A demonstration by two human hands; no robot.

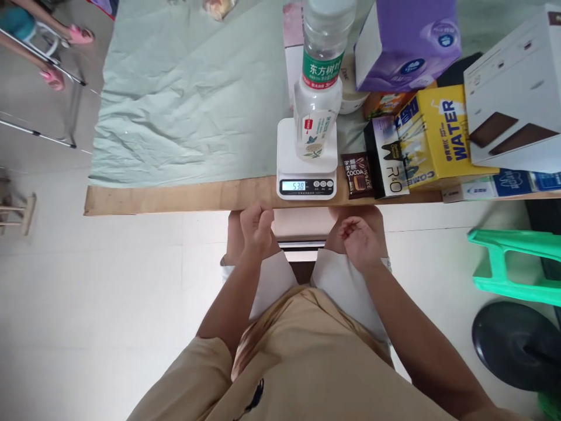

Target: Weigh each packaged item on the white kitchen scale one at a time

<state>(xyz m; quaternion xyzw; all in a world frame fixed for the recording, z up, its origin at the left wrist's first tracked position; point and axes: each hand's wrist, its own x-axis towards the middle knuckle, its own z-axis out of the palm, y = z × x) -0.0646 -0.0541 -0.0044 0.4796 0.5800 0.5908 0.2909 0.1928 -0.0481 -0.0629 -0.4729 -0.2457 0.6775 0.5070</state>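
You are looking down at your own lap and the near edge of a wooden table (pixel 175 199), most of which is covered by a pale green cloth (pixel 184 99). Your left hand (pixel 256 225) is held just below the table edge, fingers curled loosely inward into a soft fist, holding nothing. Your right hand (pixel 362 240) rests near your right knee, fingers also loosely curled and empty, a little apart from the left hand.

Directly ahead of your hands, at the table's near edge, sits a small white kitchen scale (pixel 307 175). Its lit display faces you and appears to read 538. Standing upright on the scale's platform is a clear plastic bottle (pixel 318 88) with a green label band around its middle and a second label lower down; its top runs out of the picture. Neither hand touches the scale or the bottle.

To the right of the scale, a small dark cocoa packet (pixel 357 174) lies flat on the table, and just beside it stands a dark box (pixel 385 155). Further right is a yellow box (pixel 442 134) printed with the word WATER, a purple box (pixel 409 41) behind it, and a white box (pixel 512 88) at the far right. On the floor to your right stands a green plastic stool (pixel 512 263)
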